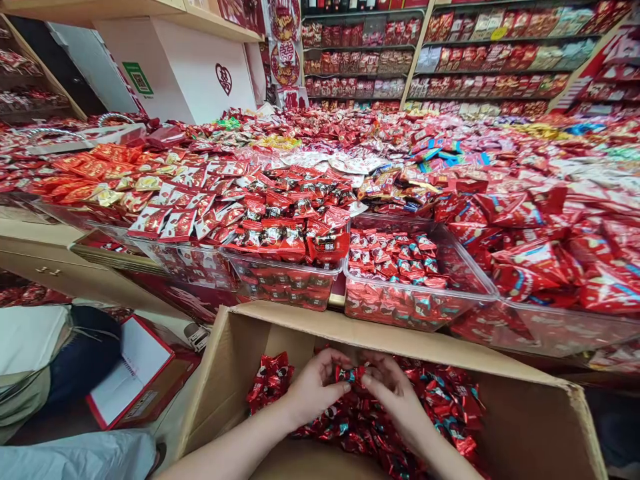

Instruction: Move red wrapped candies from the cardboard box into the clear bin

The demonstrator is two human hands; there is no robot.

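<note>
Over an open cardboard box (537, 420), my left hand (315, 390) and my right hand (393, 393) meet at a small red wrapped candy (352, 376). Each hand pinches one end of it between thumb and fingers. Beneath them lies a loose heap of red wrapped candies (450, 400) with teal patches, partly covered by my hands and forearms. Just beyond the box's back flap stands a clear plastic bin (465, 263), partly filled with similar small red candies (393, 257).
Neighbouring bins hold red-and-black packets (285, 230), red-and-white packets (177, 223) and larger red packets (540, 260). Stocked shelves (417, 60) line the back. At the lower left, a person's leg (90, 350) is beside a red-edged carton (135, 373) on the floor.
</note>
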